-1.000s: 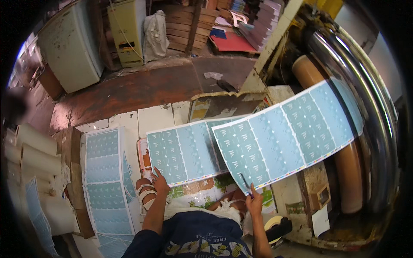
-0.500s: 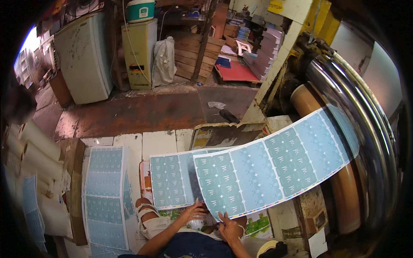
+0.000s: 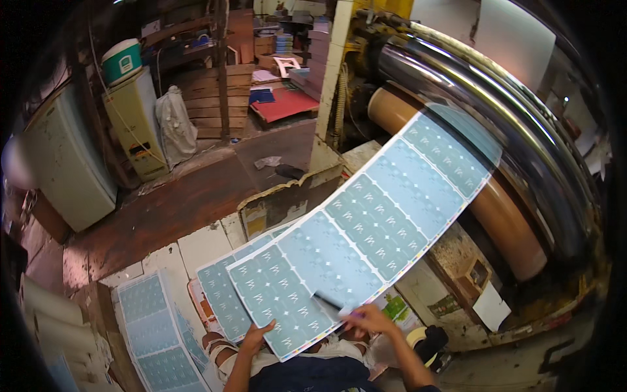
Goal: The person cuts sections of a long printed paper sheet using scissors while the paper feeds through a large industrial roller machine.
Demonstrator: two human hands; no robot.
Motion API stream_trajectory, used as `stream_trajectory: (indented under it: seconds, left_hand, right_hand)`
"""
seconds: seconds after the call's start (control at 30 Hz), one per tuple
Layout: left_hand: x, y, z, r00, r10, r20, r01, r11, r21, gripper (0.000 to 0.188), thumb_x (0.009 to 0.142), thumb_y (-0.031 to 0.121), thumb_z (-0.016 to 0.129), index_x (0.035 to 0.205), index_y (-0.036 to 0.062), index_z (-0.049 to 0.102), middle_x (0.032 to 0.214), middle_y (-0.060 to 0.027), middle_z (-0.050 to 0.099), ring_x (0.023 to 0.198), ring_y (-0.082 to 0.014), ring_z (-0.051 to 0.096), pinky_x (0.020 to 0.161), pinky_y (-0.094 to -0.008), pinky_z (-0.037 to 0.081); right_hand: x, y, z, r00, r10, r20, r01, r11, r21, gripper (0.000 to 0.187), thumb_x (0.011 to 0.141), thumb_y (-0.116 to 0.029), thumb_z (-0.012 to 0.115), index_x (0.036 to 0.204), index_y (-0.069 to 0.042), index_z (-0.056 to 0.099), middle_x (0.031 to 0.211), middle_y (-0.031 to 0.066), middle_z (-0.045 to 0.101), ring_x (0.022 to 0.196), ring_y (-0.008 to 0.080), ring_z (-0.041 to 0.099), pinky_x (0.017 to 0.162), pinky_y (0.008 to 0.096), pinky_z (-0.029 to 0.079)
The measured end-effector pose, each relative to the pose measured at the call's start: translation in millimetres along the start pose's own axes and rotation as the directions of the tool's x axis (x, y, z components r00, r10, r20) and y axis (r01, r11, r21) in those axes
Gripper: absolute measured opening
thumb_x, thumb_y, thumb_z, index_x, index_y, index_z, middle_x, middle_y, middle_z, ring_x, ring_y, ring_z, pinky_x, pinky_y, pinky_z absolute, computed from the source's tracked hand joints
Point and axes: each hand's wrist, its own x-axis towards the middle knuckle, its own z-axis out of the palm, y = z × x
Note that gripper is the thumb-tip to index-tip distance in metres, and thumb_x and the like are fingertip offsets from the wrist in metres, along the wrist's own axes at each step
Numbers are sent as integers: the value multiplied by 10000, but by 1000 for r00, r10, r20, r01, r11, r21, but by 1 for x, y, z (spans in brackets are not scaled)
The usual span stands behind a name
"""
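Note:
A long printed sheet (image 3: 366,228), teal and light blue in blocks, hangs from the rollers of a machine down to my lap. At its near left edge, my left hand (image 3: 253,338) pinches it, thumb on top. My right hand (image 3: 371,321) grips a small purple-handled tool (image 3: 353,315), by its look a cutter, over the sheet's near right edge. A dark strip at its front is smeared by motion. Under the held sheet lies a stack of similar sheets (image 3: 219,297), partly hidden.
Chrome rollers (image 3: 444,85) and a brown roller (image 3: 509,222) stand at the right. Another pile of printed sheets (image 3: 157,326) lies at the left beside white rolls (image 3: 49,313). A tape roll (image 3: 416,338) sits near my right forearm. A worn board (image 3: 290,199) stands ahead.
My view has turned to the right. My left hand has moved onto the hanging sheet's edge. The purple-handled tool now shows in my right hand above the sheet, which comes down more steeply.

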Motion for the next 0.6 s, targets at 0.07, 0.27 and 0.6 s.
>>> stream_trajectory:
  seconds: [0.07, 0.27, 0.6]
  left_hand:
    - [-12, 13, 2, 1000, 29, -8, -29, 999, 38, 483, 849, 92, 728, 1267, 7, 501, 1124, -78, 624, 1005, -198, 608, 874, -332, 502]
    - [-26, 25, -29, 990, 89, -105, -91, 996, -11, 487, 840, 61, 726, 1265, 5, 495, 1117, -81, 628, 970, -200, 614, 857, -333, 510]
    - [-53, 41, -76, 975, 159, -158, -152, 987, 52, 488, 835, 38, 713, 1269, 30, 489, 1083, -71, 634, 917, -195, 639, 802, -356, 545]
  right_hand:
    - [-16, -9, -60, 966, -149, -211, 176, 978, 115, 340, 969, -277, 573, 822, 16, 663, 674, 87, 673, 522, 148, 653, 446, 272, 525]
    - [-29, -26, -230, 329, -314, -891, 488, 864, -125, 341, 1007, -338, 485, 1000, -25, 620, 648, 61, 614, 408, 103, 531, 356, 235, 403]
    - [2, 35, -288, 274, -201, -941, 473, 880, -50, 340, 992, -339, 524, 1001, -7, 599, 671, 89, 631, 419, 111, 529, 382, 250, 409]
